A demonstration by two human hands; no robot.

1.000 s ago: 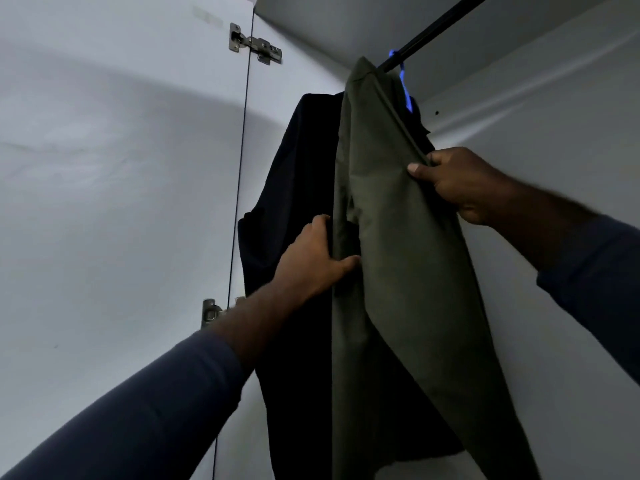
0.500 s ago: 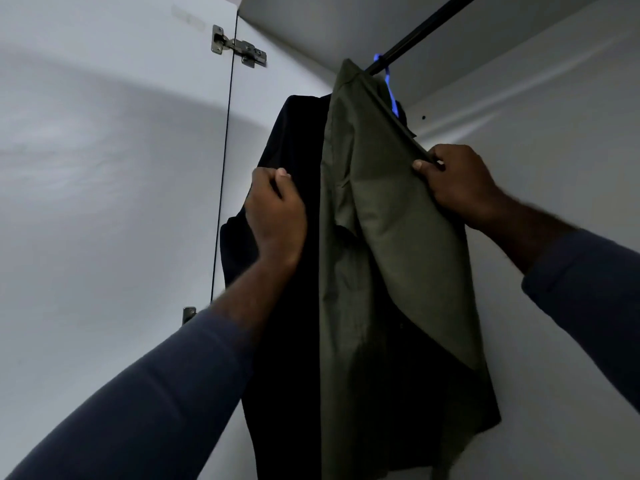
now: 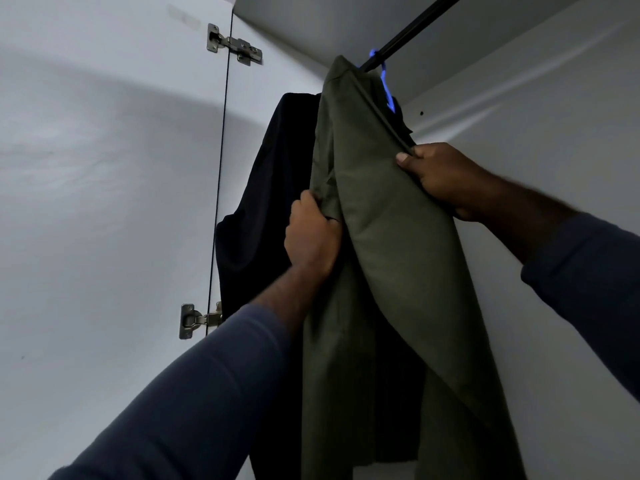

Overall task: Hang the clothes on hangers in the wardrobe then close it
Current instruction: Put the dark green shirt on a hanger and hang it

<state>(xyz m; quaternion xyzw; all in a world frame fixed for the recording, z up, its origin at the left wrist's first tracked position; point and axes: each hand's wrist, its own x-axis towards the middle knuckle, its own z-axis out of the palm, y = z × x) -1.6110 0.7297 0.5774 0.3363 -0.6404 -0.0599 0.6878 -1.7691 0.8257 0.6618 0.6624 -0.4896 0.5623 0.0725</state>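
An olive-green garment (image 3: 381, 258) hangs on a blue hanger (image 3: 386, 81) hooked over the black wardrobe rail (image 3: 412, 26). My right hand (image 3: 443, 178) grips the garment's right edge near the shoulder, thumb on the front. My left hand (image 3: 311, 233) grips a fold of the green cloth on its left side, fingers curled into it. Behind and to the left hangs a black garment (image 3: 270, 202), partly hidden by the green one.
The white wardrobe door (image 3: 104, 202) stands open at the left, with two metal hinges, the upper hinge (image 3: 232, 45) and the lower hinge (image 3: 197, 320). The white side wall (image 3: 554, 116) of the wardrobe is close on the right, its ceiling panel above.
My left hand went up to the black garment and has come back down and right onto the green cloth's left fold. My right hand kept its hold on the right edge.
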